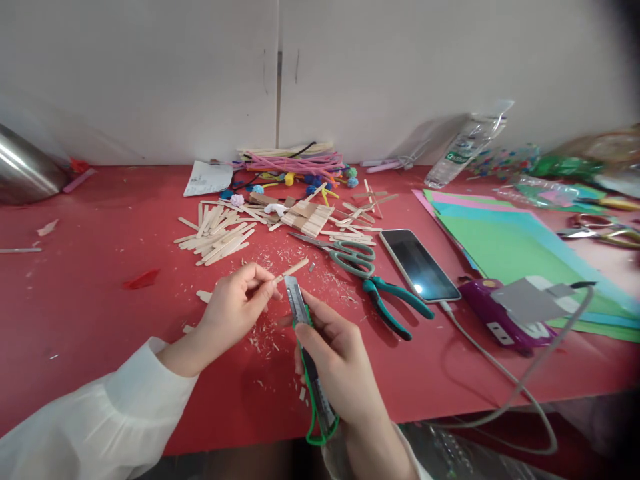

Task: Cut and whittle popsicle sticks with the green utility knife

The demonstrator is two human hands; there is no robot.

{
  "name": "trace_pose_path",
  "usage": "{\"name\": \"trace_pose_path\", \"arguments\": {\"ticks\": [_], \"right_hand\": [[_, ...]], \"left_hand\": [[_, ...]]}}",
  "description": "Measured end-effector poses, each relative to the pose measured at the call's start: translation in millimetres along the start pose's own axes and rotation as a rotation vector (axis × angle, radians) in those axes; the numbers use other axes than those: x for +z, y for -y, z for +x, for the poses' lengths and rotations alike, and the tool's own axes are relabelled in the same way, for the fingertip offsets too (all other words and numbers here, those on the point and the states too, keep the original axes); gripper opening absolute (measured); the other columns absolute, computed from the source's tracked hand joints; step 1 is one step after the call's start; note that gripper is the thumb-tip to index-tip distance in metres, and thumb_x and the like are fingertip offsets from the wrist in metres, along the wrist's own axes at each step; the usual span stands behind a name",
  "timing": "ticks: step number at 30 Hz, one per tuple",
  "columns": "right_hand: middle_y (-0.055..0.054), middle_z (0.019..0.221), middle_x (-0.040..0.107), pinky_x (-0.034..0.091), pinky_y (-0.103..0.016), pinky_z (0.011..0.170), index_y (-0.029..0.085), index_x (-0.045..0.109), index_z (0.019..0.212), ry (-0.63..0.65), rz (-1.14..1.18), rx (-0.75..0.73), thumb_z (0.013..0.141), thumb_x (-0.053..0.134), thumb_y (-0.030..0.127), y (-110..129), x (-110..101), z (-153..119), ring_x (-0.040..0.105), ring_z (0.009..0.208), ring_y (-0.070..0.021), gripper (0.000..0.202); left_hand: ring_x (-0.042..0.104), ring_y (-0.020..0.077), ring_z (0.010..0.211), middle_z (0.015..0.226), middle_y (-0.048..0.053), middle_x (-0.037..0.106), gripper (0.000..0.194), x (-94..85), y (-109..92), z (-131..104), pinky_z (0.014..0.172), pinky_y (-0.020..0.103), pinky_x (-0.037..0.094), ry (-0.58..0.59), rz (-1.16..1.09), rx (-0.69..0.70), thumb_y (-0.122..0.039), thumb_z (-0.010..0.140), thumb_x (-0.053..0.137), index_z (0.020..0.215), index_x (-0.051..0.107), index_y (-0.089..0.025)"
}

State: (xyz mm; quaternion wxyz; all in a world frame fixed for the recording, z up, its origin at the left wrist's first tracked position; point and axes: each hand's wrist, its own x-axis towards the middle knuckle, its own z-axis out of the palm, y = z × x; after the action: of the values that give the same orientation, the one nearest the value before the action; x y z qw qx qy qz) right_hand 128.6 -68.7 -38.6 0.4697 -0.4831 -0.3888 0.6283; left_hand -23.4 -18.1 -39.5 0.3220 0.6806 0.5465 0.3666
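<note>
Between the thumb and fingers of my left hand (240,303) is a thin wooden stick (296,268), its free end pointing up and to the right. My right hand (333,353) is wrapped round a green and black utility knife (311,373), the thumb on its upper side. The knife's blade end is close beside the stick, near my left fingertips; whether they touch I cannot tell. Small wood shavings (265,337) are scattered on the red table (100,293) below and around both hands.
Beyond my hands lie loose sticks (220,233), scissors (353,257) and teal-handled pliers (395,303). To the right are a phone (420,265), a charging cable, a purple power strip (487,317) and coloured paper (500,243). A plastic bottle (457,153) leans at the back.
</note>
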Motion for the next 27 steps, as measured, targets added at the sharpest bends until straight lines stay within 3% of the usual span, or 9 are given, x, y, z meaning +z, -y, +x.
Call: {"name": "trace_pose_path", "arguments": {"ticks": [9, 20, 27], "right_hand": [[-0.002, 0.085, 0.066, 0.04, -0.017, 0.035, 0.018, 0.058, 0.123, 0.054, -0.016, 0.008, 0.078, 0.054, 0.024, -1.0, -1.8, -0.7, 0.047, 0.038, -0.0037, 0.045], [0.003, 0.065, 0.061, 0.038, -0.016, 0.036, 0.018, 0.059, 0.123, 0.021, -0.034, -0.022, 0.078, 0.054, 0.022, 0.4, -0.3, -2.3, 0.045, 0.037, -0.0042, 0.046], [-0.002, 0.081, 0.067, 0.04, -0.016, 0.035, 0.018, 0.059, 0.124, 0.05, -0.014, 0.006, 0.077, 0.054, 0.022, -0.1, -1.4, -1.2, 0.047, 0.037, -0.0036, 0.047]], "left_hand": [[0.065, 0.0132, 0.058, 0.07, 0.001, 0.071, 0.012, 2.4, 2.5, -0.1, 0.055, 0.022, 0.051, -0.006, -0.014, -0.003, -0.03, 0.085, 0.052, 0.077, 0.053, -0.021], [0.065, 0.0131, 0.056, 0.07, 0.001, 0.071, 0.011, 1.8, 3.7, 0.4, 0.054, 0.023, 0.05, 0.003, 0.001, -0.004, -0.03, 0.085, 0.051, 0.078, 0.053, -0.02], [0.065, 0.0135, 0.059, 0.07, 0.001, 0.07, 0.011, 1.9, 3.6, 0.6, 0.053, 0.022, 0.049, 0.0, 0.004, 0.02, -0.029, 0.085, 0.051, 0.077, 0.053, -0.021]]}}
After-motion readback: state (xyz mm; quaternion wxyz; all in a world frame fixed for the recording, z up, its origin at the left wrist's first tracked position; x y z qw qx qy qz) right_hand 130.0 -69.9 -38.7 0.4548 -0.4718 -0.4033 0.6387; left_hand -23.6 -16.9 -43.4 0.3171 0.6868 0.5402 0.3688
